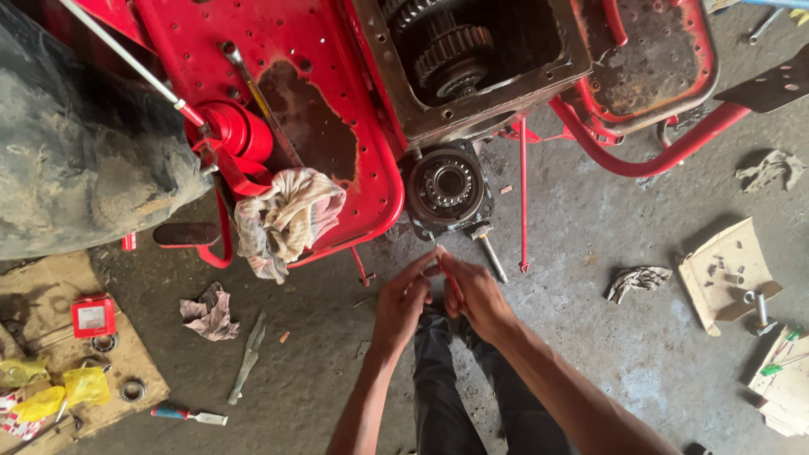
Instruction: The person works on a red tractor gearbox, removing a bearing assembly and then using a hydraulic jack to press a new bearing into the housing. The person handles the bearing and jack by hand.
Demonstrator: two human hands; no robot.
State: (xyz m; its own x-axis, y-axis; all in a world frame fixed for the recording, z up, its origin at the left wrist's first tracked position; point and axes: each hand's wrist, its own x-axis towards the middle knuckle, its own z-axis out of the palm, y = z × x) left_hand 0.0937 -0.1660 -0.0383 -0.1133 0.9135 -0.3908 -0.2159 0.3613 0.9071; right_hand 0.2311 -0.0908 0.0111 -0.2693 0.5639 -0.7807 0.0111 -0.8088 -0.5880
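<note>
Two hands (pixel 440 297), one red tool (pixel 452 282), one bearing (pixel 447 185)

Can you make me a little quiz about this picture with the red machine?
1. True or false: both hands meet around a thin red tool.
2. What hangs over the edge of the red machine panel? A) a rag B) a bucket C) a rope
3. Fill in: inside the open housing you can see toothed ____.

Key: 1 true; 2 A; 3 gears.

Soft, even daylight; faint shadows on the floor; sharp centre; slight wide-angle bending at edges.
</note>
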